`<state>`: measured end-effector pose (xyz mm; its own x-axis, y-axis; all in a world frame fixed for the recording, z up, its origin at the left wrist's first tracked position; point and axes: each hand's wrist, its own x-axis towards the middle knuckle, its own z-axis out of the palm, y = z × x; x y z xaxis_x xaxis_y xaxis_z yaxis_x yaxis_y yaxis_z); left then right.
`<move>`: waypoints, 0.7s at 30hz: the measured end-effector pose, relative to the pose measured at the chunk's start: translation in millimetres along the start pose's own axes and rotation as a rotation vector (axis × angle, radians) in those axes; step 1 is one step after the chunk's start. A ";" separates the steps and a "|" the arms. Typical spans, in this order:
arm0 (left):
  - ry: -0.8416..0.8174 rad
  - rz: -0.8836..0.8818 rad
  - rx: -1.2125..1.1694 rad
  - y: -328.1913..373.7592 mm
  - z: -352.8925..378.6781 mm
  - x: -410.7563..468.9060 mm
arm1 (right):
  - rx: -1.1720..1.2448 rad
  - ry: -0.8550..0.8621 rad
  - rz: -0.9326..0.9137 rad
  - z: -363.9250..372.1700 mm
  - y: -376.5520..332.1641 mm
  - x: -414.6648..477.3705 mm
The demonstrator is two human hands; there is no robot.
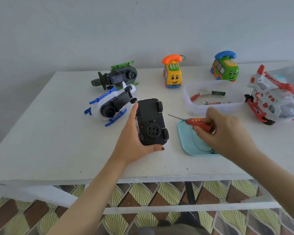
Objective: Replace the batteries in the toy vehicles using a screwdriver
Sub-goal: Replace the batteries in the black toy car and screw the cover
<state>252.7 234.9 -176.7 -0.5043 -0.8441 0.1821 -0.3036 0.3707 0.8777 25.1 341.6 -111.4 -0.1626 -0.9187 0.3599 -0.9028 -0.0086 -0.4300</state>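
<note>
A black toy car [151,122] lies upside down in my left hand [134,141], its underside and wheels facing up; my thumb and fingers curl round its sides. My right hand [224,131] grips a red-handled screwdriver [196,123] over a teal lid [190,141], the thin metal tip pointing left toward the car but apart from it. A clear plastic tub [193,109] behind my right hand holds several batteries and small parts.
A white and blue toy helicopter [109,106] and a green one [117,77] lie overturned at the back left. A yellow phone-bus toy [172,73], a green one [226,68] and a red and white helicopter [268,97] stand along the back and right of the white table [58,133].
</note>
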 end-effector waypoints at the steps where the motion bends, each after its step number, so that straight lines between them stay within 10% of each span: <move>1: -0.009 -0.001 0.018 1.2 -0.1 0.6 | -0.046 -0.028 -0.015 5.9 3.1 -7.4; 11: -0.001 0.035 0.242 7.1 4.9 2.3 | -0.367 -0.187 0.031 15.8 9.0 -20.4; 21: 0.162 0.098 0.062 17.6 15.0 -4.3 | 0.047 -0.107 -0.017 9.7 -7.6 0.3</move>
<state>237.4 250.9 -168.7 -0.3986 -0.8524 0.3386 -0.3111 0.4729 0.8243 35.7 337.6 -116.0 -0.1016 -0.9553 0.2777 -0.8851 -0.0406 -0.4637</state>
